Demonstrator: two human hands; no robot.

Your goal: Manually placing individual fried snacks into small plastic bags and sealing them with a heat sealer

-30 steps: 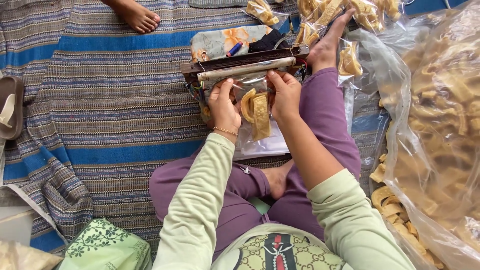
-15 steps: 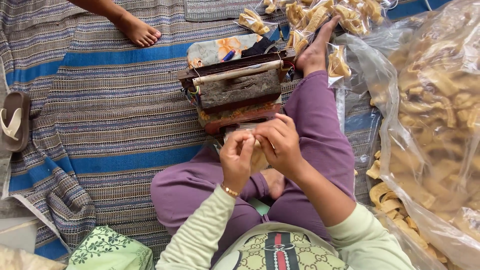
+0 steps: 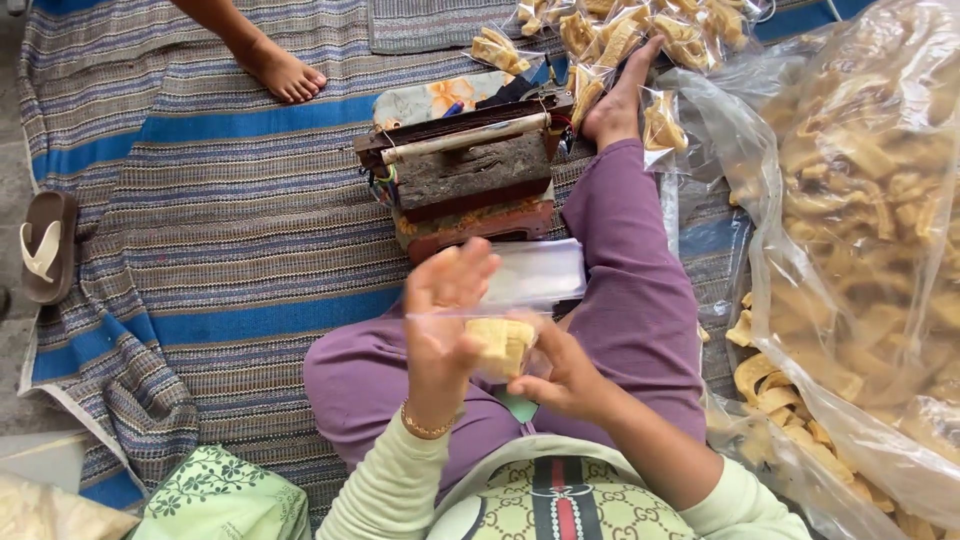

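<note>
- Head view: left hand (image 3: 445,325) raised in front of the lap, palm turned toward the camera, fingers (image 3: 462,268) loosely spread upward; thumb side rests against the small bag (image 3: 497,343).
- Right hand (image 3: 562,372) below and to the right of the bag, fingers pinching its lower right corner.
- Small bag: clear plastic, holding pale yellow crackers (image 3: 500,340); it is held between the two hands above the purple trousers (image 3: 640,290) (upper edge runs level from hand to hand).
- Stack of empty clear bags (image 3: 540,272) lies on the mat just behind the hands, touching the right leg.
- Sealer (image 3: 465,165): dark wooden block with a pale bar along its top, standing on the striped mat (image 3: 200,200) beyond the stack.
- Filled small bags (image 3: 620,35) piled at the top edge, around the person's right foot (image 3: 615,105).
- Large clear sack of crackers (image 3: 870,230) at the right; loose crackers lie beside it.
- Another person's bare foot (image 3: 285,72) at upper left; a sandal (image 3: 45,245) at the left edge of the mat.
</note>
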